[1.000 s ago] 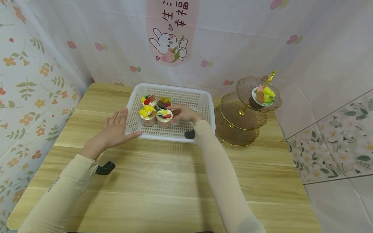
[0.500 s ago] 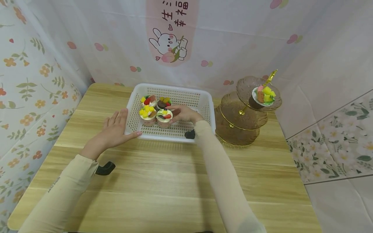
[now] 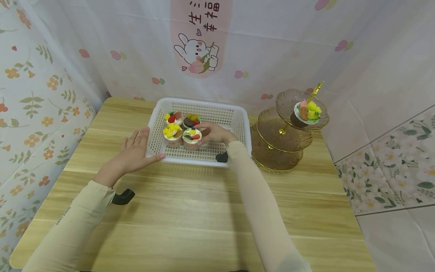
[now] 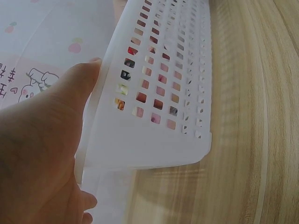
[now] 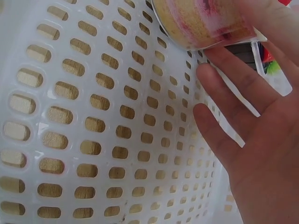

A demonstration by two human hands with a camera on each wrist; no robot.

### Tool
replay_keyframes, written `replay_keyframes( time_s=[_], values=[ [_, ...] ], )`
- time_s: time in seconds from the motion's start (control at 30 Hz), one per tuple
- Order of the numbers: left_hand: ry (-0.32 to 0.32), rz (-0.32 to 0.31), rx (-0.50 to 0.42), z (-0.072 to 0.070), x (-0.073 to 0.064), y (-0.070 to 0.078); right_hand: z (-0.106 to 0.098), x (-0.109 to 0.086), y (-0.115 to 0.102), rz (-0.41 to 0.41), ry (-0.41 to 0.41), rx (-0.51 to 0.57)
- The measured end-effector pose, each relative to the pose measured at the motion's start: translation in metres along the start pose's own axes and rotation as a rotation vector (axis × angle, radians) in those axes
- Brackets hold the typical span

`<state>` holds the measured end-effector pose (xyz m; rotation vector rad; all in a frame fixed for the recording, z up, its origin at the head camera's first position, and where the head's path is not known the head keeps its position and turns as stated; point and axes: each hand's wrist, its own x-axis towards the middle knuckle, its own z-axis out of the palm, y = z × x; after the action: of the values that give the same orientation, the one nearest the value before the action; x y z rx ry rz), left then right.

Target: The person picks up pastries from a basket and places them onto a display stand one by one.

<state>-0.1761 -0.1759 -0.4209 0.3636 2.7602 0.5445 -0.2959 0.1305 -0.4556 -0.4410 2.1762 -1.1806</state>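
A white perforated plastic basket [image 3: 198, 101] stands on the wooden table, holding several toy dessert cups with fruit toppings. My right hand [image 3: 217, 133] reaches inside and pinches the front right dessert cup [image 3: 191, 145], topped with cream and red and yellow pieces. In the right wrist view, the layered pink and yellow side of this cup [image 5: 201, 23] shows between thumb and fingers, low over the basket floor. My left hand [image 3: 131, 152] rests against the basket's front left corner with fingers extended. Its thumb lies at the front rim in the left wrist view.
Right of the basket stands a three-tier cake stand [image 3: 282, 141] with gold edges. On its top tier sits another dessert cup [image 3: 306, 113], tipped to one side. A patterned curtain [image 3: 129, 41] hangs close behind the table [image 3: 176, 215].
Both hands stay in nearly the same place. The front right dessert cup has shifted very slightly within the right hand's pinch.
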Motion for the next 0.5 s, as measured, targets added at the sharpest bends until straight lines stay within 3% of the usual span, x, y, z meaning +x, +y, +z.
replay_keyframes(
  time_s=[0.5],
  values=[
    [0.005,0.001,-0.009,-0.0003,0.0005,-0.0009,-0.0003,-0.0009,-0.0012,0.034,0.067,-0.024]
  ],
)
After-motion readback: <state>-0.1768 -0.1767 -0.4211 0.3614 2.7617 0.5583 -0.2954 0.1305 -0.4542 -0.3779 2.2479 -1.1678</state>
